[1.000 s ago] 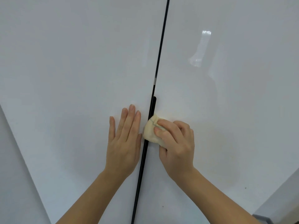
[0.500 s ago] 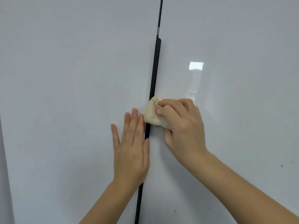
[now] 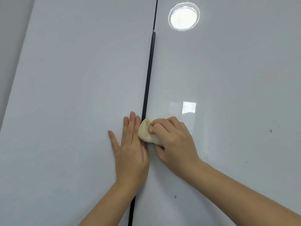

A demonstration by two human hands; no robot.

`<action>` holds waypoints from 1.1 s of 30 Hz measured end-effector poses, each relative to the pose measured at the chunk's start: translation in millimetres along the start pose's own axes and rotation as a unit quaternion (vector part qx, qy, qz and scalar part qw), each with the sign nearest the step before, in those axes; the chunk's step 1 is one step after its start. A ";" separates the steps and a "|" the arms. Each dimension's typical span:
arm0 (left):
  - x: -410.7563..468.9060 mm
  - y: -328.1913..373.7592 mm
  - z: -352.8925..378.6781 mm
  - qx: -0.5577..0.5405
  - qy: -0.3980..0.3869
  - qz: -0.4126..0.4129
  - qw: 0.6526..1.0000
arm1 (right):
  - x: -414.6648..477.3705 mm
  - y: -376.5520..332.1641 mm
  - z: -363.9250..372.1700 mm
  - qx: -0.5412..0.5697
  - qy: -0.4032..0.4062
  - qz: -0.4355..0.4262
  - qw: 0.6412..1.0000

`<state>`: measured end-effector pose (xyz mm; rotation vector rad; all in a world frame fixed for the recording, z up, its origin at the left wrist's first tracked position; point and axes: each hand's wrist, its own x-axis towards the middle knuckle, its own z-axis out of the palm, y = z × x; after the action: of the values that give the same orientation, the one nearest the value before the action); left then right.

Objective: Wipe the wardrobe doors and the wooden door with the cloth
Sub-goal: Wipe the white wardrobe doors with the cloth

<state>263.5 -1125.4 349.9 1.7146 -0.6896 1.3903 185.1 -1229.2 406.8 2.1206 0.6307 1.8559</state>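
Note:
Two glossy white wardrobe doors fill the view: the left door (image 3: 73, 95) and the right door (image 3: 228, 79), split by a black handle strip (image 3: 149, 75) along the gap. My right hand (image 3: 174, 142) is shut on a bunched cream cloth (image 3: 145, 132) and presses it against the strip and the right door's edge. My left hand (image 3: 130, 147) lies flat on the left door, fingers straight and close together, right beside the cloth. The wooden door is out of view.
Small greenish specks mark the right door, one speck (image 3: 270, 130) at the far right and another speck (image 3: 175, 196) low down. A round lamp reflection (image 3: 184, 17) shines at the top. A grey wall strip (image 3: 11, 38) borders the left door.
The view has tilted upward, so more of the handle strip and a lamp reflection show. Both hands stay side by side at the gap, the cloth still pressed on the strip.

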 end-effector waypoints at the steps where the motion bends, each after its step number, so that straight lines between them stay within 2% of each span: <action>1: -1.3 -2.1 1.7 0.005 0.004 0.002 1.000 | -1.3 1.8 2.3 -0.013 0.007 -0.024 1.000; 3: -2.7 -3.7 4.1 0.013 0.015 0.004 1.000 | 3.3 14.0 1.6 -0.053 -0.008 -0.090 0.994; 5: -2.7 -3.1 4.7 0.032 0.022 0.009 0.999 | 25.4 41.1 -11.4 -0.101 -0.027 -0.111 0.988; 9: -3.3 -2.2 5.3 0.048 0.023 0.016 0.998 | 80.2 97.6 -51.6 -0.106 0.031 0.046 0.993; 10: -4.0 -1.3 5.8 0.047 0.024 0.014 0.998 | 79.9 99.0 -54.8 -0.095 0.035 0.056 0.993; 12: -3.8 -1.7 6.6 0.051 0.028 0.010 0.998 | 56.4 86.4 -49.6 -0.077 0.030 0.008 0.997; 14: -3.2 -1.9 7.5 0.060 0.032 0.010 0.998 | 5.0 66.4 -39.1 -0.052 -0.011 -0.092 0.994; 16: -2.2 -1.7 7.8 0.073 0.032 0.010 0.997 | -37.9 51.0 -37.8 -0.052 -0.066 -0.196 0.977; 18: -3.1 -2.3 8.6 0.083 0.033 0.012 0.996 | -38.9 60.6 -46.0 -0.069 -0.094 -0.240 0.964; 20: -3.4 -2.1 8.8 0.087 0.036 0.014 0.995 | -9.1 82.4 -54.8 -0.096 -0.063 -0.213 0.970; 23: -4.5 -1.7 8.6 0.093 0.036 0.017 0.995 | 31.9 108.2 -66.3 -0.108 0.023 -0.043 0.993; 25: -4.2 -2.0 8.8 0.095 0.035 0.017 0.995 | 21.9 103.0 -62.3 -0.102 0.050 0.010 0.993; 26: -3.8 -2.1 8.8 0.097 0.034 0.017 0.995 | 5.5 96.5 -58.9 -0.098 0.043 -0.009 0.994; 28: -3.2 -1.9 9.3 0.100 0.038 0.015 0.994 | -37.7 82.8 -55.9 -0.089 -0.007 -0.111 0.990; 30: -2.8 -1.5 9.6 0.100 0.038 0.013 0.994 | -63.8 78.2 -66.0 -0.102 -0.079 -0.211 0.969; 32: -3.3 -1.2 9.5 0.103 0.036 0.013 0.994 | -54.1 96.3 -80.9 -0.128 -0.104 -0.228 0.960; 33: -3.8 -1.0 9.9 0.103 0.037 0.013 0.994 | -41.1 108.2 -87.3 -0.141 -0.086 -0.195 0.967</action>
<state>268.6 -1133.5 345.4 1.8083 -0.5453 1.5809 112.1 -1351.4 434.3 1.7958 0.6433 1.4366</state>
